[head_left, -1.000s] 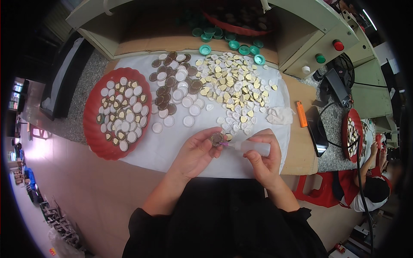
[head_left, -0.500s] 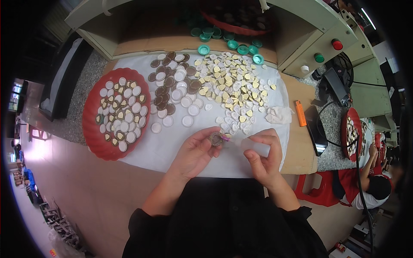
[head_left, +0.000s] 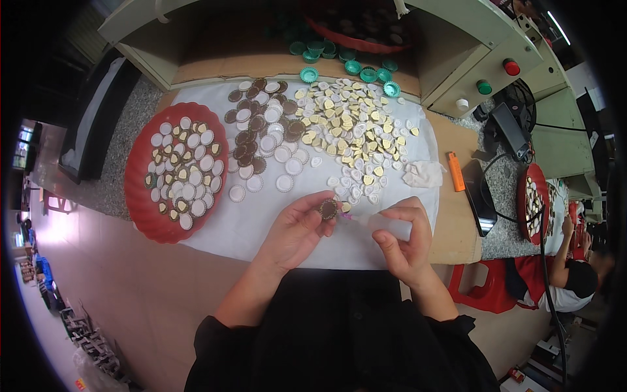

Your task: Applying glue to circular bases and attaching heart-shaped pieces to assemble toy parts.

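Note:
Between the fingertips of my left hand (head_left: 291, 232) is a brown round disc (head_left: 328, 210) with a scalloped edge, its dark face turned up. My right hand (head_left: 411, 251) is wrapped round a translucent white squeeze bottle (head_left: 394, 227). The bottle lies nearly level, and its pinkish tip (head_left: 347, 216) points left, just short of the disc. Beyond my hands, brown and white scalloped discs (head_left: 251, 140) lie in a loose pile. Next to them spreads a heap of small gold and white pieces (head_left: 356, 124).
A red fluted tray (head_left: 135, 202) of discs and gold pieces stands at left. Green scalloped cups (head_left: 369, 75) sit at the back. To the right are a crumpled white cloth (head_left: 424, 175), an orange lighter-like object (head_left: 456, 171) and a black device (head_left: 481, 202). A co-worker (head_left: 578, 281) sits farther right.
The disc in my left hand has tilted to show its dark face. The bottle's tip has drawn back slightly from over the disc and sits a little lower.

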A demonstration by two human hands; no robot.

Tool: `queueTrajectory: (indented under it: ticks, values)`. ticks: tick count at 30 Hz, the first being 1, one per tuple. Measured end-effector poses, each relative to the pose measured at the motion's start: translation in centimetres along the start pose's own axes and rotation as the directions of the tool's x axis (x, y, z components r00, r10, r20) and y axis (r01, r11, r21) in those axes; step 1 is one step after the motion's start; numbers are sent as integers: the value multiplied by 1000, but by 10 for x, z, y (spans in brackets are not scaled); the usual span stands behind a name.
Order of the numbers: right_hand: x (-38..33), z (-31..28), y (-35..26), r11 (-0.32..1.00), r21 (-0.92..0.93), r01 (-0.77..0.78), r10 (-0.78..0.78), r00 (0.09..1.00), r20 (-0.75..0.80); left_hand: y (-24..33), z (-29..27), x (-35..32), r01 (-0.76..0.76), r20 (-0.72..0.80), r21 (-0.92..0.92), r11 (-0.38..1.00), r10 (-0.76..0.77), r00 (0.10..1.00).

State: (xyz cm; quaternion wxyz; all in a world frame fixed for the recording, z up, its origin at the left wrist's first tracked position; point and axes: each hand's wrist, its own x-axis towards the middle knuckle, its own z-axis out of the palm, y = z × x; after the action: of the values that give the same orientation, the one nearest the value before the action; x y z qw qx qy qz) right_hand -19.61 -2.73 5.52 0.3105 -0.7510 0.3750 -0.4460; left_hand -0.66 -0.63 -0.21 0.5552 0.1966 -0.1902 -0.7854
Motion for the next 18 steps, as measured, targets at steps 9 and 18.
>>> queueTrajectory:
  ticks: [9, 18]
  values:
    - [0, 5, 0, 998, 56, 10, -10, 1000, 10, 2, 5, -1, 24, -19, -9, 1000, -24, 1000]
    - [9, -15, 4, 181, 910, -374, 634, 751, 182, 0, -1, -1, -6, -1, -75, 997, 6, 1000]
